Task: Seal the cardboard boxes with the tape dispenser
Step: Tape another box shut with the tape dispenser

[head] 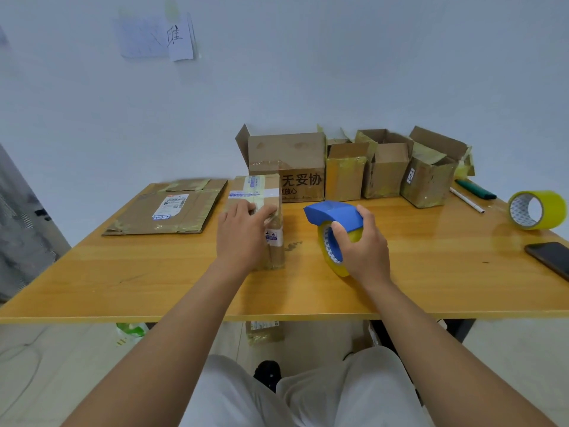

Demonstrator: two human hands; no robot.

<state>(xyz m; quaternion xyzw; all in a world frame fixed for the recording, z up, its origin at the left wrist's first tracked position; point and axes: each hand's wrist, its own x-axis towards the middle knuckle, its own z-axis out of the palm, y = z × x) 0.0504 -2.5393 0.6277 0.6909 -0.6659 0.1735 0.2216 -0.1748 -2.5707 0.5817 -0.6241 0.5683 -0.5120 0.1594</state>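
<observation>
On the desk, near centre: a small closed cardboard box (258, 208) stands upright, taped and labelled across its top, with a sticker on its right side.
Desk: a yellow wooden desk (431, 272) set against a pale wall.
Left hand: the left hand (241, 234) lies over the near top of the small box, its fingers (264, 214) fairly straight and pressing on the tape at the top right edge, not curled round anything.
Right hand: the right hand (363, 245) grips the tape dispenser (334, 224), thumb inside the roll's core and fingers curled over the blue cover.
Tape dispenser: blue cover over a yellowish roll of tape, standing on the desk just right of the small box, apart from it.
Flat carton: a flattened cardboard box (166, 211) with a shipping label lies on the desk to the left of the small box.
Back row: four open cardboard boxes along the wall, namely a large printed box (286, 167), then a second (346, 172), a third (389, 167) and a tilted fourth (431, 177), all with flaps up.
Right side: a spare roll of yellowish tape (537, 209) stands on edge; a white pen (466, 200) and a dark green marker (475, 188) lie near the fourth box; a dark phone (551, 257) sits at the right edge.
Wall: papers (158, 37) are stuck up high.
</observation>
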